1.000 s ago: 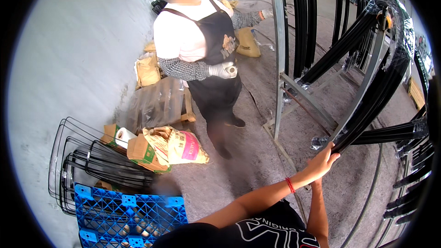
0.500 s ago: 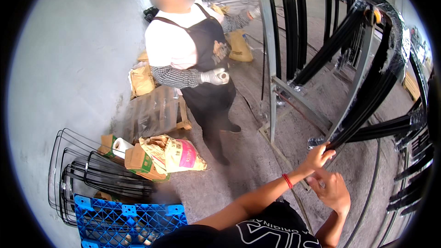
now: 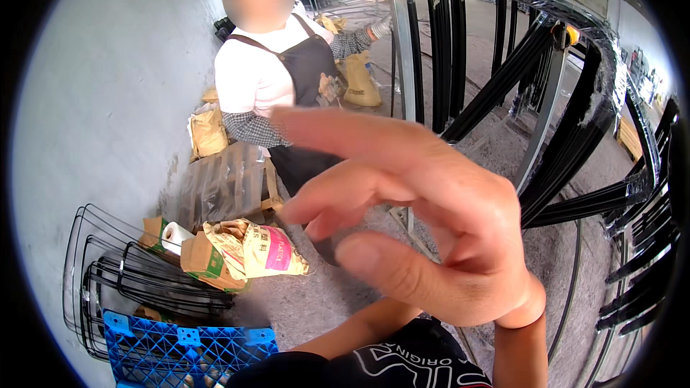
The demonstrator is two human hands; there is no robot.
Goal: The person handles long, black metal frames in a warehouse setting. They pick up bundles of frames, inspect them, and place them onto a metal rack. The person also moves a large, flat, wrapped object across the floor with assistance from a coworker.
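Observation:
My right hand (image 3: 438,223) is raised close in front of the view, covering much of the middle. Its fingers are bent and spread apart from the thumb, with nothing between them. My left forearm (image 3: 366,330) crosses low from the left, and the left hand itself is hidden behind the right one. Beyond my right hand, to the right, stands a grey metal rack (image 3: 406,65) with its top rail wrapped in clear film. Long black strips (image 3: 568,151) hang from it in bundles. A co-worker (image 3: 259,72) in a dark apron stands across from me, a gloved hand at the rack's left post.
At lower left are a blue plastic pallet (image 3: 188,338), bent black wire frames (image 3: 108,280), an open carton (image 3: 205,255), a white film roll (image 3: 175,237) and a paper sack (image 3: 269,251). A wooden pallet (image 3: 223,179) lies by the grey wall (image 3: 108,115). More black bundles (image 3: 640,280) stretch along the right.
My right hand has risen from low beside the left hand to close in front of the view. My left hand has become hidden. The co-worker's nearer gloved hand is now covered.

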